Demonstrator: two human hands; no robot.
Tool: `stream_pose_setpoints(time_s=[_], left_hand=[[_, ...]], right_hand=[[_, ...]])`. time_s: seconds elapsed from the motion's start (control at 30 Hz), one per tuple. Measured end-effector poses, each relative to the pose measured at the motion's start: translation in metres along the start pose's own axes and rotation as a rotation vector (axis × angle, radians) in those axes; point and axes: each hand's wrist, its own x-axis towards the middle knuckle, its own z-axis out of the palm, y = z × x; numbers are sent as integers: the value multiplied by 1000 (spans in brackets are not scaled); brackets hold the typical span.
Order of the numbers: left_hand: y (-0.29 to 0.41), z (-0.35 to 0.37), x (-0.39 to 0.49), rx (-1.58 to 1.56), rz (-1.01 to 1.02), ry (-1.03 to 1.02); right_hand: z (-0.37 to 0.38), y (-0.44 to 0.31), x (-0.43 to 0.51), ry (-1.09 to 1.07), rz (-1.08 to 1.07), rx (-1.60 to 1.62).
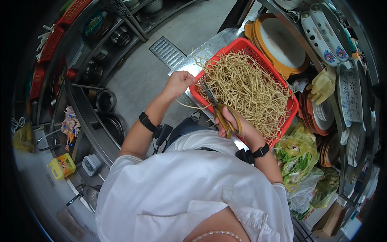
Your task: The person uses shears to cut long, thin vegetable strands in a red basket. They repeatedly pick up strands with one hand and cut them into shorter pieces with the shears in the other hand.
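Note:
A red plastic basket (pixel 294 106) stands before me, heaped with long, thin, pale root-like strands (pixel 242 87). My right hand (pixel 246 125) grips scissors (pixel 219 118) with yellow-brown handles. Their metal blades lie over the basket's near-left corner and point towards my left hand (pixel 180 83). At that corner, the left thumb and fingers are pinched together on what looks like the thin end of a strand, mostly hidden by the fingertips. One loose strand (pixel 193 106) hangs over the rim below the blades.
The basket rests on a metal worktop (pixel 216 42). Yellow-rimmed plates (pixel 282 42) stand behind it. To the right are bagged leafy greens (pixel 299 148) and a dish shelf (pixel 332 106) with a rubber glove (pixel 323 84). On the left are a metal sink counter (pixel 99 142) and a yellow jug (pixel 63 165).

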Motion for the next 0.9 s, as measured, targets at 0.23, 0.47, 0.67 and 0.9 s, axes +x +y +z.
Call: stream_pose_setpoints(time_s=[0.23, 0.47, 0.67, 0.9], left_hand=[[5, 12, -14, 44, -27, 26], [10, -3, -17, -326, -14, -2], [30, -7, -26, -1072, -120, -212], [48, 36, -24, -656, -209, -456]], right_hand=[[7, -7, 19, -17, 22, 33], [-6, -7, 12, -7, -77, -85], [-11, -5, -13, 23, -106, 92], [-9, -2, -23, -15, -209, 115]])
